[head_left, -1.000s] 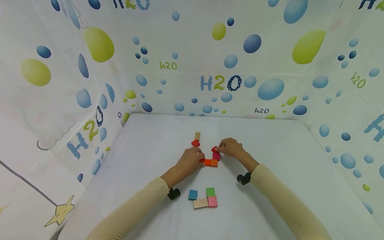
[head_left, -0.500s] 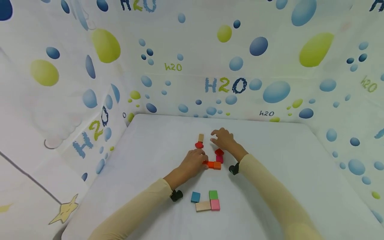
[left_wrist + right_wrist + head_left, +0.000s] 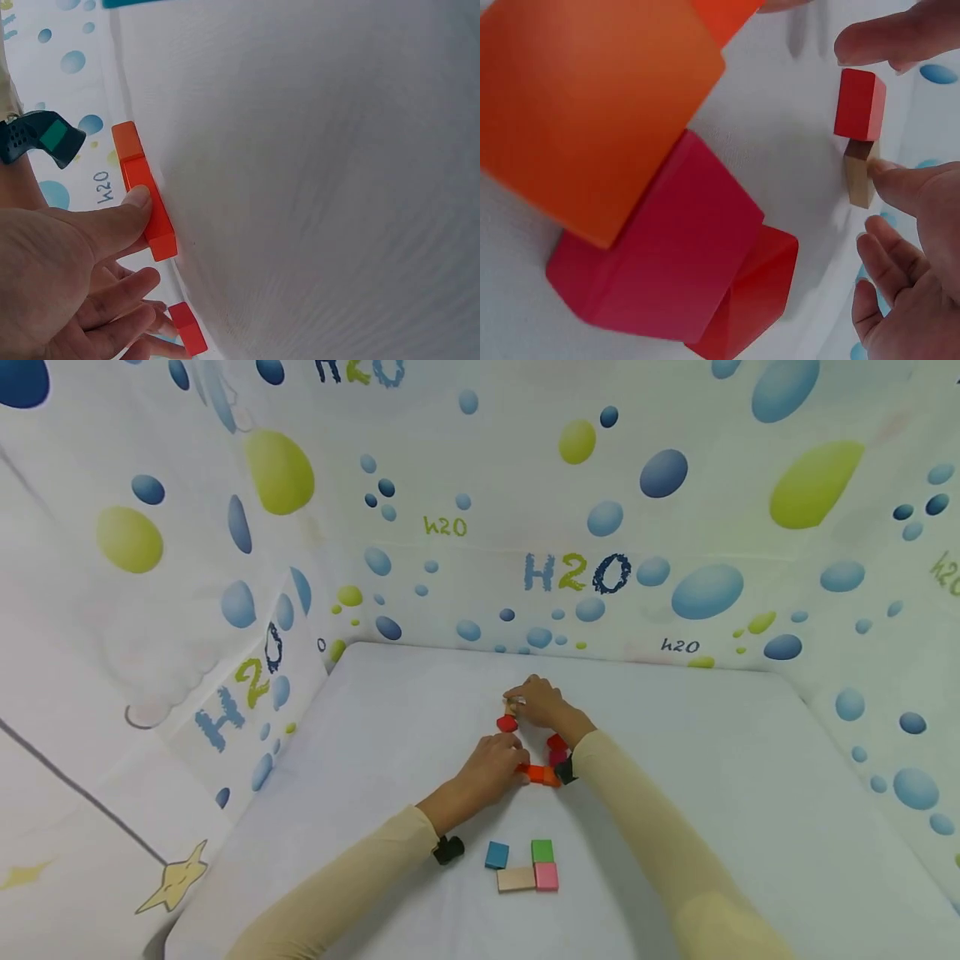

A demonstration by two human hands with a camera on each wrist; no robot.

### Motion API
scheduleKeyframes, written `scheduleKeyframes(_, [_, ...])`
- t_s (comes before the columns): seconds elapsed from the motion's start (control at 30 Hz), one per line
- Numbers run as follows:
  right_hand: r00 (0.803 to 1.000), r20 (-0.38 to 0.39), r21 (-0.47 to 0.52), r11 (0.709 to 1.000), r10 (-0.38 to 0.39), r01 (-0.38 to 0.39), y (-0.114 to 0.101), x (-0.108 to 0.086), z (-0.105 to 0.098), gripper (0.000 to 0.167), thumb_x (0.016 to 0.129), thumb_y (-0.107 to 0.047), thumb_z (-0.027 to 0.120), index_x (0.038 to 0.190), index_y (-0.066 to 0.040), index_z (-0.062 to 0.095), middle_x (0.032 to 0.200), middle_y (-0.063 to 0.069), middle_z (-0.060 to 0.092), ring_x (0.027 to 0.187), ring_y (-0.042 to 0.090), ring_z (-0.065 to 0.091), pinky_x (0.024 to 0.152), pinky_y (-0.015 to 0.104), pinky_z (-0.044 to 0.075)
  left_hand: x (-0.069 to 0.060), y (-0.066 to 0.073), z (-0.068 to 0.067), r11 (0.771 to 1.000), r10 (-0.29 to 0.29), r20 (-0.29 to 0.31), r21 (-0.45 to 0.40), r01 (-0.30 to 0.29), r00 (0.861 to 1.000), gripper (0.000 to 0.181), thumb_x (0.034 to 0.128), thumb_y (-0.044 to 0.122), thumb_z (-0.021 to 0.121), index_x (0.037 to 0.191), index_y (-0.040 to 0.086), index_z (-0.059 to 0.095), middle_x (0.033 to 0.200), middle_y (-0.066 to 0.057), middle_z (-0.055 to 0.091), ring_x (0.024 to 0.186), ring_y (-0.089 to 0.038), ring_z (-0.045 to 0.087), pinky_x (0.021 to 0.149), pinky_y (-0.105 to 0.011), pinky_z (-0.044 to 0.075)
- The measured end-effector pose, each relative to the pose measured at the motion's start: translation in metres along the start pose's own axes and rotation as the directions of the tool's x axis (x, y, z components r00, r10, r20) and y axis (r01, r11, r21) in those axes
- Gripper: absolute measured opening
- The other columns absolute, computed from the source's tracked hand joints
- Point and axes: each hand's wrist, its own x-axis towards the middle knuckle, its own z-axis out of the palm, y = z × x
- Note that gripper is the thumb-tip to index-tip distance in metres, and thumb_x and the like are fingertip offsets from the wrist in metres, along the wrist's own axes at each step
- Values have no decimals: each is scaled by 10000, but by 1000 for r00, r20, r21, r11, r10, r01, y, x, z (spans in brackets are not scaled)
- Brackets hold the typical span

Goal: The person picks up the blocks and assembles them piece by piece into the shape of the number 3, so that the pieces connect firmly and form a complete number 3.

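Observation:
In the head view my left hand (image 3: 491, 766) pinches a red-orange block (image 3: 535, 773) in a short row. The left wrist view shows the thumb on its long face, with an orange cube (image 3: 126, 140) at one end of the row. My right hand (image 3: 542, 702) reaches past the row and grips a small natural-wood block (image 3: 859, 176). In the right wrist view a digit touches that block's side while other fingers are bent. A red faceted block (image 3: 860, 103) meets the wood block's end. A crimson block (image 3: 671, 247) and another red block (image 3: 761, 285) stand beside the orange cube.
Nearer the person, a blue cube (image 3: 497, 855), a green block (image 3: 542, 851), a pink block (image 3: 547, 877) and a wood plank (image 3: 516, 880) form a group. White cloth covers the table (image 3: 675, 777); a printed curtain (image 3: 480, 460) rises behind it.
My right hand has let go of the red block above the crimson one and moved left and away to the natural-wood block. The left hand keeps its hold on the row.

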Motion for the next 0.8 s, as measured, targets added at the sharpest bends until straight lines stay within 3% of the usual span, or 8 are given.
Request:
scheduleKeyframes(0.2, [998,-18,1,998,63,-63,9,-1,0,305,1062,-310,642,1347,-242,730,1379,179,573,1271,357,520,1083,594,479,0,0,-1,1000,3,3,12,-3,1000,267,944,300,814,1170,159,800,1250,-72,701,1215,-230,592,1096,-454,491])
scheduleKeyframes(0.43, [990,55,95,987,129,-133,33,-18,-12,183,1023,-294,699,1147,-177,766,1298,163,612,1242,350,514,1082,622,439,0,-1,5,1000,-3,1,30,3,1000,242,960,309,796,1160,173,789,1264,-56,698,1232,-223,590,1120,-457,483])
scheduleKeyframes(0.63, [988,121,127,985,98,-113,52,-29,-12,154,1018,-280,686,1081,-158,756,1124,82,686,1119,292,557,1005,576,477,-2,2,3,1000,-2,2,25,1,1000,235,966,295,790,1159,161,789,1254,-63,705,1226,-231,595,1123,-466,481])
scheduleKeyframes(0.8, [989,126,144,985,79,-96,56,-33,-5,158,1014,-317,703,1068,-180,758,1054,57,668,1095,266,545,942,517,486,-4,6,1,1000,2,-12,11,-2,1000,223,963,280,796,1145,152,792,1237,-68,709,1214,-237,602,1116,-468,484])
